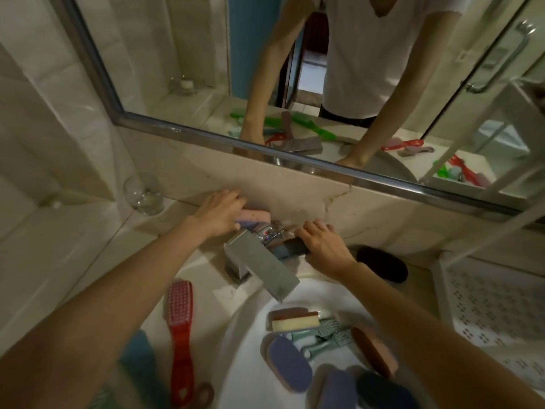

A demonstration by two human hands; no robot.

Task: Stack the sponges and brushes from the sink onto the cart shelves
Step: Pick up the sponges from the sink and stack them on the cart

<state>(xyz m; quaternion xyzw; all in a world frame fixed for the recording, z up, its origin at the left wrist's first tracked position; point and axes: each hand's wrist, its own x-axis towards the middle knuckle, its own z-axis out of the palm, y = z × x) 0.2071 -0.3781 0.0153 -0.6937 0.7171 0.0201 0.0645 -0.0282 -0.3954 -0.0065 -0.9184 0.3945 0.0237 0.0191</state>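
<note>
My left hand [219,212] grips a pink and purple sponge [256,217] on the counter behind the tap. My right hand [323,246] holds a dark sponge [290,250] to the right of the tap. The white sink [247,335] below holds several sponges: a yellow and brown one [295,319], a purple oval one [290,364], a pink and brown one [373,351], plus green brushes [324,339]. A red brush [181,329] lies on the counter left of the basin. The white cart shelf [495,308] stands at the right.
A square metal tap [259,264] stands between my hands. A black brush [382,267] lies on the counter near the cart. A glass [144,193] sits at the back left. The mirror [295,69] runs along the wall behind.
</note>
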